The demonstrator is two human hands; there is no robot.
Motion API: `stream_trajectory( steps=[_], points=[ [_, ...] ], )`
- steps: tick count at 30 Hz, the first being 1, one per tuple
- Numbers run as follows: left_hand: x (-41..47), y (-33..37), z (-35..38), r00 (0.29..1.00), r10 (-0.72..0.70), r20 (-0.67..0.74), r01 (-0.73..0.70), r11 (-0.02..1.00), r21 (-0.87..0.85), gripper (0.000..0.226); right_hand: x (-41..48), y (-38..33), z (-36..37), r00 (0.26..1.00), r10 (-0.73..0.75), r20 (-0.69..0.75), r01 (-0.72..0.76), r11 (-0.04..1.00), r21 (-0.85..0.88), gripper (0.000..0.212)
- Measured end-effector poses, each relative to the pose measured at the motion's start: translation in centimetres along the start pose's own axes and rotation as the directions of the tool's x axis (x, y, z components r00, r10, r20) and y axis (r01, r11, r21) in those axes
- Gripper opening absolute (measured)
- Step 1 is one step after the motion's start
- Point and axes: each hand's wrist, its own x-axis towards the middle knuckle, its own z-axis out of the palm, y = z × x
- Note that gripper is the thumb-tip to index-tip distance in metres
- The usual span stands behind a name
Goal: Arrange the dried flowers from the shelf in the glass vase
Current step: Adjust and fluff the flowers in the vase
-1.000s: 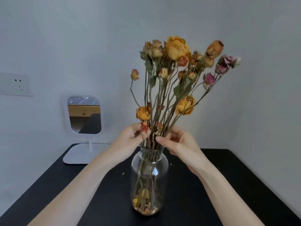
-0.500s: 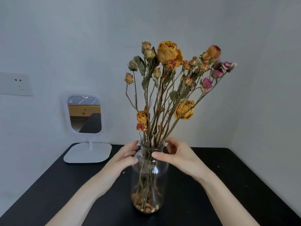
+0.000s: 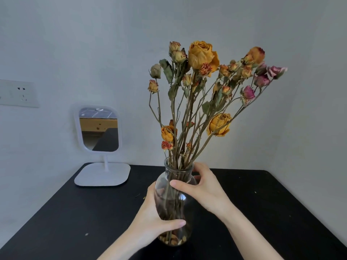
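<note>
Standing upright in the glass vase (image 3: 173, 201) gripped by both hands, dried flowers (image 3: 204, 87) fanning up-right.

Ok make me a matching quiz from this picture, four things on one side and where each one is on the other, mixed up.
Things:
1. dried flowers
2. left hand
3. right hand
4. mirror

Places:
A. around the glass vase low on its body
B. standing on the black table, far left
C. stems down inside the vase
D. at the vase's shoulder and neck

Pairs: 1-C, 2-A, 3-D, 4-B
</note>
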Motion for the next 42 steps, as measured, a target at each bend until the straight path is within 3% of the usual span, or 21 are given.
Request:
stream_trajectory(
  steps=[9, 14, 21, 34, 42],
  points=[
    [5.5, 1.2, -0.8, 0.996, -0.052, -0.074, 0.057, 0.996, 0.074, 0.113, 4.8, 0.2, -1.2, 1.000, -0.008, -0.017, 0.010, 0.989, 0.147, 0.029],
    [10.3, 0.6, -1.0, 0.990, -0.120, -0.074, 0.120, 0.993, -0.008, 0.116, 8.9, 1.3, -1.9, 0.997, 0.066, -0.036, -0.057, 0.979, 0.198, 0.029],
    [13.5, -2.0, -0.3, 0.980, -0.177, -0.096, 0.171, 0.983, -0.060, 0.121, 11.6, 4.5, -2.3, 0.987, 0.161, 0.017, -0.161, 0.967, 0.196, 0.040],
    [16.7, -4.2, 0.3, 0.977, -0.193, -0.094, 0.189, 0.981, -0.054, 0.124, 14.4, 6.7, -3.0, 0.988, 0.145, 0.046, -0.149, 0.982, 0.118, 0.041],
    [18.5, -4.6, -0.1, 0.966, -0.211, -0.151, 0.223, 0.972, 0.069, 0.120, 15.9, 7.5, -2.8, 0.993, 0.109, 0.037, -0.111, 0.991, 0.075, 0.037]
  ],
)
